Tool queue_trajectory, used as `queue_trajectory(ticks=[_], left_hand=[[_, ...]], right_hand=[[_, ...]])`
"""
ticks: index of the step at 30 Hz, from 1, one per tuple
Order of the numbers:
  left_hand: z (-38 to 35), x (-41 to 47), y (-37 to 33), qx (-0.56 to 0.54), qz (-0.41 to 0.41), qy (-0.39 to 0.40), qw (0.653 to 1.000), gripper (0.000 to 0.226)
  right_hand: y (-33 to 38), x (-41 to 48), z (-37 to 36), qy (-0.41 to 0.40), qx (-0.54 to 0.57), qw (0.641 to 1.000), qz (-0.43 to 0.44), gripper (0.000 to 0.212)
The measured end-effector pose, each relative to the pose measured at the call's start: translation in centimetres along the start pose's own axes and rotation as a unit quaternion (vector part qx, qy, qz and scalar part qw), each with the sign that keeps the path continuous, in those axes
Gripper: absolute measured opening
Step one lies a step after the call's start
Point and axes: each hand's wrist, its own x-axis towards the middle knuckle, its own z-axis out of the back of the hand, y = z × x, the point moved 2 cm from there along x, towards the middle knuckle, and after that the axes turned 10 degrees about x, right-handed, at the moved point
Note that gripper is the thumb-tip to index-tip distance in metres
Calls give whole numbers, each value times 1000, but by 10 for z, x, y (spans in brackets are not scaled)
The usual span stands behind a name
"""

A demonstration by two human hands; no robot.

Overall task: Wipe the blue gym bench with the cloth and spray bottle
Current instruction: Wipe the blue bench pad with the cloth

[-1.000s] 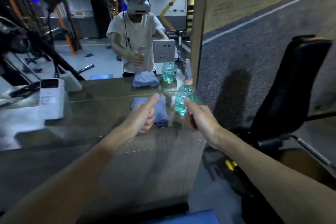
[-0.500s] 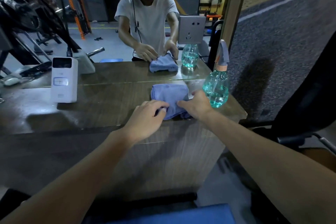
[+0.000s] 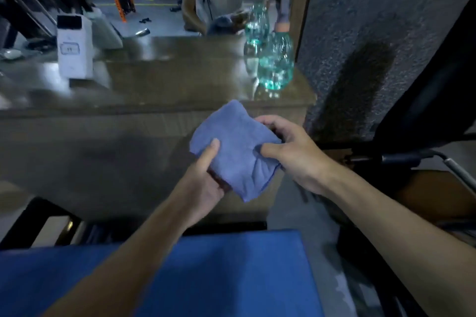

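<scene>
Left hand [image 3: 203,183] and right hand [image 3: 296,152] pinch the cloth [image 3: 237,147] — spray bottle [image 3: 275,64] and white box [image 3: 74,51] stand on the counter [image 3: 167,80] beyond.

One wide-angle camera, worn on the person's head, looks forward and steeply down. The left hand [image 3: 203,183] and right hand [image 3: 291,154] reach in from the bottom edge and hold a cloth [image 3: 237,152] near the centre, close to the lens. The bench [image 3: 219,278] fills the bottom edge, just below the camera. The counter [image 3: 154,80] crosses the middle, farther off. A mirror [image 3: 154,8] along the top faces the camera. The picture is blurred.
</scene>
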Motion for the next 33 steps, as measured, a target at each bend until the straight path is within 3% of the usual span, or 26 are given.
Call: queue_trajectory(ticks=[1, 4, 5, 8, 14, 18, 20, 21, 22, 23, 25, 27, 29, 33], left_hand=[[-12, -6, 17, -11, 4, 12, 1000, 70], [-17, -20, 78, 39, 30, -140, 989, 45], [-15, -23, 97, 76, 29, -143, 986, 47], [-11, -25, 155, 193, 53, -59, 978, 51], [44, -32, 294, 220, 126, -36, 967, 43], [102, -28, 382, 321, 175, 19, 931, 34], [136, -19, 417, 502, 139, 36, 853, 45], [152, -13, 429, 602, 101, 59, 790, 52], [162, -9, 437, 684, 58, 94, 721, 59], [170, -6, 442, 741, 23, 131, 658, 66], [176, -5, 446, 803, -31, 184, 566, 74], [175, -6, 448, 836, -67, 193, 509, 78], [173, -8, 450, 855, -76, 182, 480, 88], [167, -15, 459, 885, -73, 177, 425, 113]], right_hand=[[-16, -14, 10, 6, 12, 1000, -17, 51], [-68, -54, 45, 5, 64, 993, -96, 57], [-87, -66, 56, -8, 78, 989, -128, 60], [-144, -100, 82, -71, 82, 976, -189, 57], [-284, -145, 95, -160, -2, 961, -226, 59], [-384, -157, 102, -144, -174, 943, -244, 59], [-428, -155, 101, -108, -386, 881, -252, 63], [-445, -154, 97, -106, -475, 842, -233, 65], [-460, -151, 90, -109, -513, 826, -206, 69], [-474, -149, 83, -109, -519, 827, -184, 73], [-501, -146, 67, -103, -526, 831, -149, 82], [-530, -148, 60, -92, -587, 795, -122, 84], [-546, -151, 61, -104, -628, 764, -103, 77], [-553, -151, 68, -111, -633, 762, -78, 74]])
